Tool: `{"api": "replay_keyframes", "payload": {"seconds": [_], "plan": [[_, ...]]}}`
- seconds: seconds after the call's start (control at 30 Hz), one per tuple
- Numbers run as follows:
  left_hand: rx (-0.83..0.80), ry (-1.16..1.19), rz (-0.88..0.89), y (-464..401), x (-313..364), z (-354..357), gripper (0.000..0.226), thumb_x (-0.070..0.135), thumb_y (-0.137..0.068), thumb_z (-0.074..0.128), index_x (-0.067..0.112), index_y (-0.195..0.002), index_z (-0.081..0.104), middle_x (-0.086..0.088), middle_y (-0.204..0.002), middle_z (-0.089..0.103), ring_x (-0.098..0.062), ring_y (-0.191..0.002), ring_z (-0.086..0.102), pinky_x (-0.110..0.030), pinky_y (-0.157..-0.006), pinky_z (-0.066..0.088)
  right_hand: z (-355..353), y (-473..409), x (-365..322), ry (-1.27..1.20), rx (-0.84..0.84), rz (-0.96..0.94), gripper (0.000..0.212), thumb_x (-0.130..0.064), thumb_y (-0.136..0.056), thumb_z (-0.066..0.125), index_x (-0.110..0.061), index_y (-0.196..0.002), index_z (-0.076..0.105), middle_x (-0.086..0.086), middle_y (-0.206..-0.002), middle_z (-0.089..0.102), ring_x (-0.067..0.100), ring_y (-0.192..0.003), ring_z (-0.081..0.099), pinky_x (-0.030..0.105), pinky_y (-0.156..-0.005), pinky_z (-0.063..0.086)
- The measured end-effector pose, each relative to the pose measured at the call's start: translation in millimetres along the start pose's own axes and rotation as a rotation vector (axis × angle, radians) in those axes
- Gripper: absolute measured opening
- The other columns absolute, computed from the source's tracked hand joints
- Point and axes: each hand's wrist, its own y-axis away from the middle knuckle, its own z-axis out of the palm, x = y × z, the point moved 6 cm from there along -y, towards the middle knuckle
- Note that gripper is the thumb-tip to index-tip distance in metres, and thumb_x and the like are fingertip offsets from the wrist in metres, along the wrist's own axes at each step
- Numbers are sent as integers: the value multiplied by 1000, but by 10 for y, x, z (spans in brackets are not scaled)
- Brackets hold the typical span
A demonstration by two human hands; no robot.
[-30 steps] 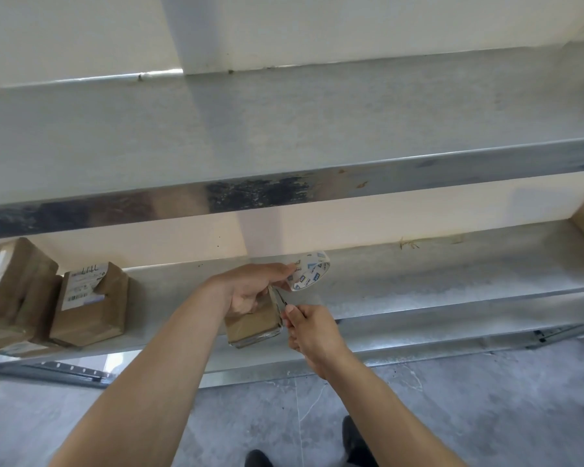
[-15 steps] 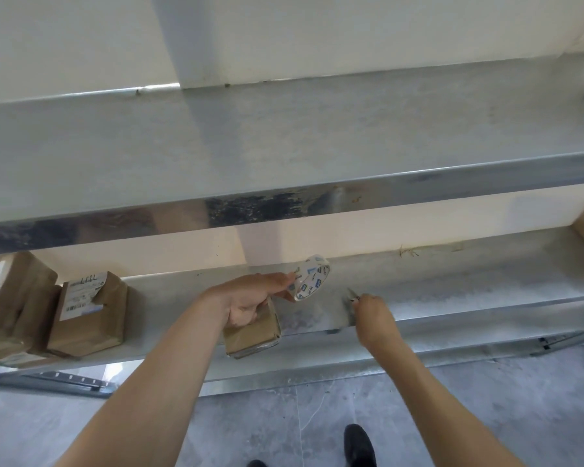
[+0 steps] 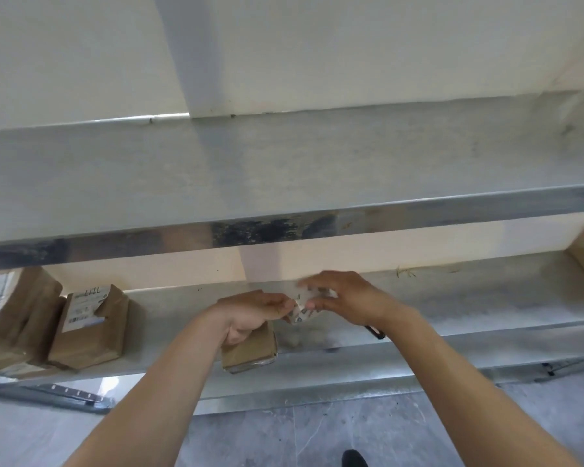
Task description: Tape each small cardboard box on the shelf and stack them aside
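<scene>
You have two hands in view, the left hand and the right hand. Between them is one roll of tape. You can count one small box under your left hand and one labelled box to its left. More brown boxes crowd the left edge; their number is unclear. Two metal shelves show: the upper shelf and the lower shelf. One shoe.

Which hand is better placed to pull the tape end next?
Right. The right hand is on the tape roll; the left hand grips it too, resting on the small box.
</scene>
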Motion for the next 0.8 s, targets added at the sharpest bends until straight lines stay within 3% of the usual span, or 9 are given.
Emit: {"api": "replay_keyframes", "payload": {"seconds": [0.07,0.2,0.3,0.37,0.43,0.57,0.67,0.8], "plan": [[73,-87,45,47,7,-33,40,68,-82,60,37,-104,73,6,-123,68,-20,-128,53,-40,-120,30,14,-6,-24,38,-3,-48,32,-34,-95,66,-23,-125,67,-3,-112,67,10,-96,56,22,-81,42],[193,-103,139,169,10,-69,7,50,-88,68,50,-91,74,8,-109,72,-18,-115,61,-33,-109,41,-7,145,-57,-24,70,-116,21,-32,-95,66,-21,-112,71,-21,-90,61,-3,-85,54,14,-75,40],[249,111,206,243,29,5,25,7,-95,67,32,-92,74,13,-92,74,-5,-95,65,-18,-93,45,-40,213,-31,-76,111,-111,18,-29,-94,68,-24,-111,71,-21,-89,62,1,-86,56,21,-77,44],[292,196,256,255,21,41,31,-4,-92,65,26,-94,73,12,-88,76,-8,-92,65,-18,-90,45,-77,262,-36,-122,140,-118,16,-29,-94,69,-26,-109,71,-21,-90,62,3,-85,57,21,-77,44],[306,271,279,263,27,78,31,-6,-91,65,23,-102,72,1,-91,73,-13,-92,62,-16,-84,46,-94,310,-20,-182,156,-110,14,-29,-93,69,-33,-107,70,-17,-92,64,6,-86,59,24,-79,48],[362,369,237,282,49,119,32,-6,-90,66,20,-108,61,-3,-82,61,-8,-70,55,-21,-60,37,-49,383,48,-284,179,-48,19,-29,-93,69,-45,-103,67,-17,-99,66,10,-94,62,34,-82,59],[509,327,253,326,80,106,23,0,-89,68,17,-101,58,-4,-80,58,-14,-67,48,-28,-59,34,-16,441,20,-218,262,-94,15,-30,-93,69,-37,-105,67,-27,-99,64,1,-94,60,16,-81,50],[725,100,298,418,155,134,11,12,-90,72,21,-84,69,8,-77,70,-5,-69,59,-12,-56,38,-41,518,-13,-184,394,-114,29,-24,-92,72,-49,-103,62,-15,-103,69,-2,-96,59,8,-79,42]]}}
